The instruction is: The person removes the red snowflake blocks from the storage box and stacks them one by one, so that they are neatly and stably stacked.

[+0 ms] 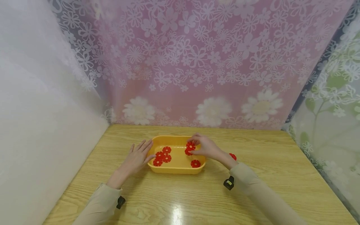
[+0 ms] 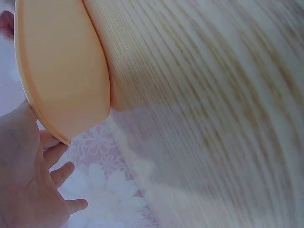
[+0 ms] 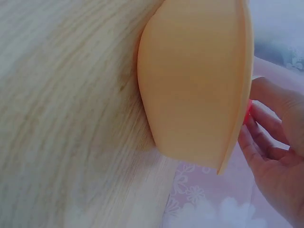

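A yellow plastic basin (image 1: 177, 170) stands on the table with several red notched discs, flower-like with pale centres, inside. A cluster of these discs (image 1: 167, 158) lies at its left end, and a single disc (image 1: 195, 163) sits in the near right corner. My left hand (image 1: 137, 157) rests at the basin's left rim, fingers spread and nearly straight. Over the right end, my right hand (image 1: 206, 147) pinches a red notched disc (image 1: 190, 146) between thumb and fingers; another red disc shows right beside it. In the right wrist view, the basin wall hides most of the pinched red disc (image 3: 248, 111).
Another red disc (image 1: 232, 156) lies on the wooden table (image 1: 174, 193) right of the basin, partly covered by my right wrist. A pink floral curtain (image 1: 180, 62) hangs behind the table's far edge. White cloth (image 1: 50, 109) borders the left side.
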Tool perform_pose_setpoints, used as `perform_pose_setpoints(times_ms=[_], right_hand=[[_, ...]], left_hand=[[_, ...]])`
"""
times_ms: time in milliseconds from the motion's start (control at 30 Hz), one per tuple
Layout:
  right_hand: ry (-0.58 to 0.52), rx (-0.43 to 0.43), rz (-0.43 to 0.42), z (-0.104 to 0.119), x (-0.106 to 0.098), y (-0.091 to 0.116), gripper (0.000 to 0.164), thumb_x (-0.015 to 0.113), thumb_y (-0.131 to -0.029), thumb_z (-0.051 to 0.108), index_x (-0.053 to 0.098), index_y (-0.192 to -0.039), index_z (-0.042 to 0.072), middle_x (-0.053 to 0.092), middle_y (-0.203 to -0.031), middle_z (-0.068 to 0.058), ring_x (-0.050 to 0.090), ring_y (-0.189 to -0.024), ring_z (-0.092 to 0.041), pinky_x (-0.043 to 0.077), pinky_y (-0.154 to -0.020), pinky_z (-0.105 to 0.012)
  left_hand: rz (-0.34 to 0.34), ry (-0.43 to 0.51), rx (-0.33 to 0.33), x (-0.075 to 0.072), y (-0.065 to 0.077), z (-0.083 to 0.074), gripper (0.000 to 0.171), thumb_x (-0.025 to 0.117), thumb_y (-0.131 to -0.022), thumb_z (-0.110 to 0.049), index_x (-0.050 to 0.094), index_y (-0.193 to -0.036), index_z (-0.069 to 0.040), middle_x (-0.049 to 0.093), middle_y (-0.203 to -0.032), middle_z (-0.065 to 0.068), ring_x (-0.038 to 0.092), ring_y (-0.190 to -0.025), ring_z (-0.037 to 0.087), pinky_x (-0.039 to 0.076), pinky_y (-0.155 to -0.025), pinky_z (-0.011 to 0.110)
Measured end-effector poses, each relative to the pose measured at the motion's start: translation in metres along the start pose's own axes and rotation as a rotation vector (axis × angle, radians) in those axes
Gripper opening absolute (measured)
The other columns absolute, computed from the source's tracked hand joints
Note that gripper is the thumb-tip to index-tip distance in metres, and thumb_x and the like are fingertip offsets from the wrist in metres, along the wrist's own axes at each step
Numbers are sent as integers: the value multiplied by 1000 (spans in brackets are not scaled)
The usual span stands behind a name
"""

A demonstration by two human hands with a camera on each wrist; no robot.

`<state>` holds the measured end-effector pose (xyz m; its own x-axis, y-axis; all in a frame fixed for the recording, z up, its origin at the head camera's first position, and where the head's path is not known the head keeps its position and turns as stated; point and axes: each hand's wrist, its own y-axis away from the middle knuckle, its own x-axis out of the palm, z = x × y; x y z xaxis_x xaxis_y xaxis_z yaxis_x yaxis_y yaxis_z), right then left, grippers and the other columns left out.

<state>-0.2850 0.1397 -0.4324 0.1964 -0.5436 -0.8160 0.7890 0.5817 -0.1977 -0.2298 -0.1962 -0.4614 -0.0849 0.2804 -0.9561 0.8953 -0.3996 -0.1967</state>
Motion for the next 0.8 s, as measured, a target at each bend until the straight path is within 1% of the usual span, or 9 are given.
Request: perform_pose_setpoints(times_ms=[167,333,567,800], right_hand=[[-19,-7,-51,-5,-7,14,44,83,-83,8,70,-124,3,64,-115,-8,65,-98,-25,57,-88,-46],[-39,-18,-86,-11,-13,26,42,83,-83,7,70,-122,2,64,-117,-10,65,-97,-25,56,-87,-51],[-41,-27,-120,-18,-23,42,41,84,-81,5,70,-119,2,65,-113,-9,65,-94,-24,57,-86,-51],[12,15,-179,-30,-37,64,43,86,-79,5,69,-119,1,64,-108,-10,68,-93,-26,57,-87,-52]], left_hand=[[-4,5,1,0,-1,-1,69,58,-103,-39,36,-157,-3,33,-163,14,26,-151,39,17,-114,73],[-4,8,3,-1,0,-1,68,58,-104,-39,36,-157,-3,32,-163,13,27,-151,39,18,-114,74],[4,11,-1,-3,0,-2,69,57,-103,-40,36,-157,-3,31,-164,13,26,-151,39,17,-115,73],[-14,8,10,-1,0,-1,68,59,-103,-37,37,-156,-2,34,-163,15,28,-150,40,19,-113,74]])
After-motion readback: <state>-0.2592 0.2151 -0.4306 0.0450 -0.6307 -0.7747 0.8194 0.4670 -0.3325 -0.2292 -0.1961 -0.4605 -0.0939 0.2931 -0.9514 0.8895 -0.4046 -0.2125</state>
